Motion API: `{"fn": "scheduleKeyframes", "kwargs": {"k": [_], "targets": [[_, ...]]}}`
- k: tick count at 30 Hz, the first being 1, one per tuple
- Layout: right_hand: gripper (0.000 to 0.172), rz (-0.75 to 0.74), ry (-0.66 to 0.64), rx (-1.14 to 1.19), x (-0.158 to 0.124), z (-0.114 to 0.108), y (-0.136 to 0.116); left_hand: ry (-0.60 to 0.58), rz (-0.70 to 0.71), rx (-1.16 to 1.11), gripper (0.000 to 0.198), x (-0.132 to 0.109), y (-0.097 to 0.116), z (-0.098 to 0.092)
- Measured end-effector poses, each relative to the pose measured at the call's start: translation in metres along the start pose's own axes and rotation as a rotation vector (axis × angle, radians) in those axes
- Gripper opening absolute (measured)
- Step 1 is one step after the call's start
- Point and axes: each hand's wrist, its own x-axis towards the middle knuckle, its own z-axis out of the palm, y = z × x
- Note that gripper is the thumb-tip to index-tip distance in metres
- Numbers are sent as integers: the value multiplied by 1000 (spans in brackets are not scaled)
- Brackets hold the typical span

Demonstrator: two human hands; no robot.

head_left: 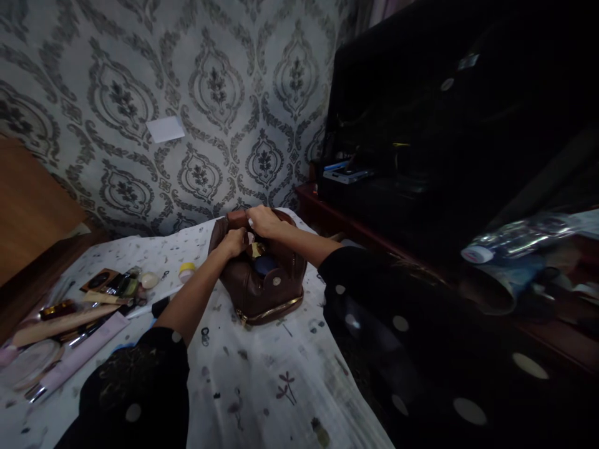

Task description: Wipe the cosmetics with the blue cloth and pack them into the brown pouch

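Observation:
A brown leather handbag point(243, 284) stands unzipped on the cloth-covered surface, its mouth facing up. Inside it I see a gold-coloured item point(257, 251) and a dark blue round item point(264, 266). My left hand point(235, 242) reaches into the left of the opening, fingers curled together; what they hold is hidden, with a small pale thing just beside the fingertips. At the far rim, near a lighter brown strap or flap point(237, 218), my right hand point(262, 222) has its fingers bent over the bag's edge. A ring-like pale spot shows on one finger.
Left of the bag lie a lilac tube point(84, 349), a round compact point(37, 362), brushes and bottles. A yellow-lidded jar point(186, 270) sits closer to the bag. Patterned wall stands behind. On the right are a dark cabinet and a clear plastic bottle point(519, 240).

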Motion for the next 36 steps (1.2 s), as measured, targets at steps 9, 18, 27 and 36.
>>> {"fn": "scheduleKeyframes", "kwargs": {"k": [9, 18, 27, 36], "targets": [[33, 23, -31, -9, -6, -5, -7, -112, 11, 23, 33, 9, 1, -5], [38, 11, -37, -14, -20, -20, -10, -2, 54, 16, 18, -20, 27, -31], [31, -5, -16, -45, -42, -28, -18, 478, 181, -261, 30, -110, 10, -33], [27, -214, 186, -108, -102, -28, -81, 405, 234, -84, 29, -250, -53, 49]]}}
